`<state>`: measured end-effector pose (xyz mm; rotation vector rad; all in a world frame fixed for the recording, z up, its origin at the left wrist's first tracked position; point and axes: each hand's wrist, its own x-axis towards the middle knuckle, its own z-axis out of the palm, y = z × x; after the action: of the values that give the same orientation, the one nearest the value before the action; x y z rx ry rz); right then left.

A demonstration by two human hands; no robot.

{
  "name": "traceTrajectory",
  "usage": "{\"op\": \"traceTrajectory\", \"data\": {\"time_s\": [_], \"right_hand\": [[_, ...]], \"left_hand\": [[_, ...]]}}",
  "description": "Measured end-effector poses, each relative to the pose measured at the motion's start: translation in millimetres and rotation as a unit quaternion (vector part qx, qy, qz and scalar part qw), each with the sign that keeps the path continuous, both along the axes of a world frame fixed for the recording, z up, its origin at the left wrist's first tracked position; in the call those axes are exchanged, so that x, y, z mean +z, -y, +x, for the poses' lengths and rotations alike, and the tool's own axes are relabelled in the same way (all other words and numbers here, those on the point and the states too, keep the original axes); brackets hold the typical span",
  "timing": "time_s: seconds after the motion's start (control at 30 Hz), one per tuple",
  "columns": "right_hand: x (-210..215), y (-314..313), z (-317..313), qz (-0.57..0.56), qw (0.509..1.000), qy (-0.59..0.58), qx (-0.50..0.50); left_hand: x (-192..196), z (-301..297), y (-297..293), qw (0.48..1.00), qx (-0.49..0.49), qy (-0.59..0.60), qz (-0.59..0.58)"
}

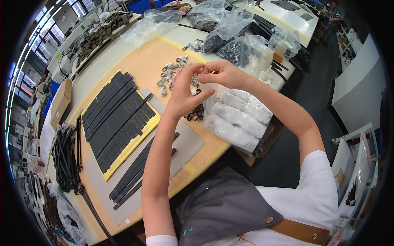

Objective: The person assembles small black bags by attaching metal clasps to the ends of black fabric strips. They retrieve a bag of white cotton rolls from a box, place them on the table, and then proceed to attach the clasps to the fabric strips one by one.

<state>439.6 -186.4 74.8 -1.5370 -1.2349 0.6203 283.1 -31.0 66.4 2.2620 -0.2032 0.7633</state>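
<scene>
Above the pile of small wrapped metal clasps (167, 74), my left hand (184, 92) and my right hand (223, 74) meet at the fingertips. The right thumb and fingers pinch together, and the left fingers curl in against them while the left thumb stands apart. Whatever lies between the fingertips is too small and hidden to name. Dark metal fittings (196, 112) lie just below the left hand, partly covered by it. Under my right forearm rests a clear plastic bag of white rolls (236, 119).
Black straps (117, 119) lie in rows on a yellow-edged board (152, 121); several loose straps (135, 176) lie nearer. A bundle of black straps (65, 160) hangs at the left table edge. Plastic bags (242, 51) crowd the far side. A person (334, 18) is in the far aisle.
</scene>
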Motion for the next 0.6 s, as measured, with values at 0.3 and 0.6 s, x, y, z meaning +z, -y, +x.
{"op": "traceTrajectory", "data": {"time_s": [0.3, 0.6], "right_hand": [[8.2, 9.2, -5.5, -0.029, 0.981, 0.174, 0.083], [49.8, 27.8, 22.4, -0.254, 0.882, 0.386, 0.099]], "left_hand": [[-11.2, -12.9, -20.7, 0.993, 0.012, -0.077, 0.089], [-34.4, -17.3, -39.3, 0.999, 0.024, -0.033, 0.006]]}}
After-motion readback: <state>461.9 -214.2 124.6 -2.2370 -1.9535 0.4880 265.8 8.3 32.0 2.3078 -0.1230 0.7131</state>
